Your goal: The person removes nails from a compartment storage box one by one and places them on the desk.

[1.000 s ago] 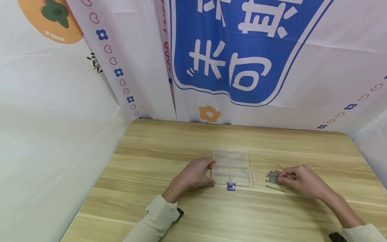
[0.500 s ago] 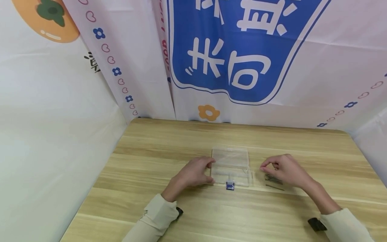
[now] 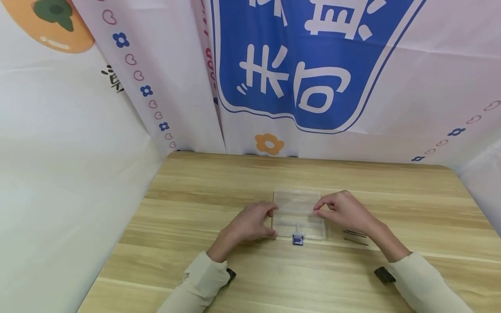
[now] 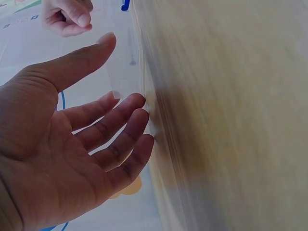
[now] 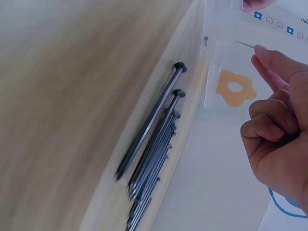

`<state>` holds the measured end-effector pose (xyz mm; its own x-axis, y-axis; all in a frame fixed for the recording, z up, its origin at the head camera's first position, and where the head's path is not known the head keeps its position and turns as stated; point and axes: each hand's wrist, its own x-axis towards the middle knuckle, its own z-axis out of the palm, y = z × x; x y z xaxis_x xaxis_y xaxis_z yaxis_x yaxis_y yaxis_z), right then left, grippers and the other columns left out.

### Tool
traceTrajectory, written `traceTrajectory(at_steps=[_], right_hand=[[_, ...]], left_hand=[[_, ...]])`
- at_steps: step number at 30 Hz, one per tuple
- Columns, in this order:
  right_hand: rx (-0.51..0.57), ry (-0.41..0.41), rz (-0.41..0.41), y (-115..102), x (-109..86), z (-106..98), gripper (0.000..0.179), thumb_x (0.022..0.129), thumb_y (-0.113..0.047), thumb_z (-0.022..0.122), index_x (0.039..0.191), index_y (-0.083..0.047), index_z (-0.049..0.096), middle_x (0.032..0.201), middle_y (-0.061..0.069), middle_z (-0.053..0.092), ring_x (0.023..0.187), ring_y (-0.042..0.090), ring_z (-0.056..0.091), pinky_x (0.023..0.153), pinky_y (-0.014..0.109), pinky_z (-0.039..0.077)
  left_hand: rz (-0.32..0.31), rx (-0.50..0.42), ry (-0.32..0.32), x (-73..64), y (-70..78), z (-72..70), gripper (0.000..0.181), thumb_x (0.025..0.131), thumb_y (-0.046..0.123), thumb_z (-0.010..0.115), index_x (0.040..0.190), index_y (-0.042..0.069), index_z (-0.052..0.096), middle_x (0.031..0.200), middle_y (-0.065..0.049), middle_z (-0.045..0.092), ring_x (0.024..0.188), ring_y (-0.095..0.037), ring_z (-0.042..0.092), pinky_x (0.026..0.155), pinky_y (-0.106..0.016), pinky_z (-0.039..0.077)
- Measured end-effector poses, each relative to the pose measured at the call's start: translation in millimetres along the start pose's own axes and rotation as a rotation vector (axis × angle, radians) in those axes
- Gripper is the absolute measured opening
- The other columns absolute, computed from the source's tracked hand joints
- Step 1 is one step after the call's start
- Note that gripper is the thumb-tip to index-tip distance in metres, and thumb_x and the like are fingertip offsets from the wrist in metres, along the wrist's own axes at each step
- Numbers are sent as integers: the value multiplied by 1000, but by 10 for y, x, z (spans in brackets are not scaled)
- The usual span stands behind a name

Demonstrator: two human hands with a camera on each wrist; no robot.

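Observation:
A clear plastic box (image 3: 283, 231) with a blue latch (image 3: 298, 239) lies with its lid (image 3: 295, 202) folded back on the table. My left hand (image 3: 252, 221) is at the box's left side, thumb and fingers spread apart; in the left wrist view its fingertips touch the box's edge. Over the box's right side, my right hand (image 3: 344, 211) pinches a nail (image 5: 245, 44) between thumb and index finger, its thin end poking out. A nail (image 5: 206, 41) shows inside the box in the right wrist view. Several dark nails (image 5: 151, 125) lie on the table beneath my right forearm.
The wood-grain table (image 3: 219, 174) ends at a printed white cloth (image 3: 188, 87) hanging behind it. Another pale cloth (image 3: 78, 174) hangs along the left side. Dark camera straps show at both cuffs.
My right hand has risen from the nail pile and moved left to the box, a nail now in its pinch. The left hand has stayed at the box's left edge.

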<state>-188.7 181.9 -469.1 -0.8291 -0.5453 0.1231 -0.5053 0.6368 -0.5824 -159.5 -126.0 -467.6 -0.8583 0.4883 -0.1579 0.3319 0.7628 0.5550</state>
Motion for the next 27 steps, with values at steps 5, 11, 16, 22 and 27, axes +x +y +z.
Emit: traceTrajectory(at_steps=[5, 11, 16, 22, 27], right_hand=[[-4, -24, -3, -31, 124, 65, 4, 97, -20, 81, 95, -20, 85, 92, -9, 81, 61, 0, 41, 63, 21, 40], [38, -79, -8, -54, 214, 153, 5, 97, -17, 80, 97, -16, 84, 86, -7, 77, 56, 1, 36, 55, 22, 35], [4, -95, -57, -114, 290, 226, 4, 96, -18, 82, 95, -16, 85, 83, -8, 77, 54, -2, 37, 55, 20, 37], [-33, -98, -86, -170, 337, 319, 6, 92, -24, 86, 92, -18, 85, 88, -8, 81, 57, -2, 44, 58, 19, 42], [-60, -101, -82, -195, 340, 364, 6, 91, -24, 87, 92, -18, 86, 92, -5, 83, 62, -4, 54, 64, 19, 50]], left_hand=[[-13, -5, 3, -8, 6, -17, 68, 86, 26, 93, 143, 5, 64, 113, -1, 67, 97, -15, 56, 92, -34, 51], [-9, -10, 5, 15, 2, -8, 64, 85, 27, 94, 138, 5, 66, 109, -2, 66, 94, -16, 55, 88, -32, 49], [-8, -11, 10, 21, -4, -7, 65, 84, 27, 94, 139, 4, 66, 108, -2, 66, 93, -15, 55, 88, -32, 49], [-13, -11, 17, 13, -3, 4, 65, 84, 27, 95, 137, 5, 66, 109, -1, 66, 93, -14, 55, 87, -31, 50], [-13, -3, 18, 6, 9, 9, 59, 84, 27, 94, 132, 6, 67, 106, -1, 65, 89, -14, 54, 82, -30, 49]])
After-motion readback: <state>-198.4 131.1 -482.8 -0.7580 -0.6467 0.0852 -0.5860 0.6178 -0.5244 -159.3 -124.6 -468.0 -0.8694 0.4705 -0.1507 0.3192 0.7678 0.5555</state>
